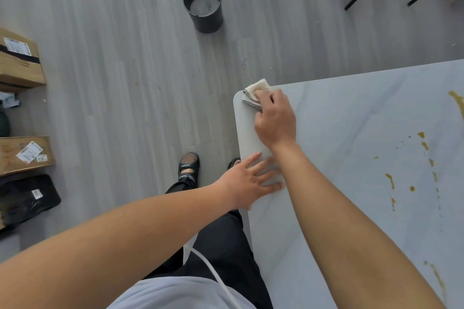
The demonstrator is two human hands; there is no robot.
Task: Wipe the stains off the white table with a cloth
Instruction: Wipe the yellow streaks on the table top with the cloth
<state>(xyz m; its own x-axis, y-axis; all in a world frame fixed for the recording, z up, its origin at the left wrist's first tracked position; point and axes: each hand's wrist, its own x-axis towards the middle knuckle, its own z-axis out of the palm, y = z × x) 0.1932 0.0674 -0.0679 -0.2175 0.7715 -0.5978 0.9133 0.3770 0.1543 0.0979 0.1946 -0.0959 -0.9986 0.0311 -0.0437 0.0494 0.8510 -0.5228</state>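
Right hand [275,120]: fingers curled over the cloth [256,91], pressing it onto the counter [351,120] at its far-left corner.
Left hand [247,182]: flat, fingers spread, resting on the counter's left edge; holds nothing.
Cloth: beige, apparently folded, slightly overhanging the corner.
Stains [390,180]: yellow-brown drips on the counter's right side, well apart from the cloth.
Bucket [203,5]: black, upright on the floor.

The right hand [275,119] hides much of the cloth [256,90]; the table [351,113] runs off right.
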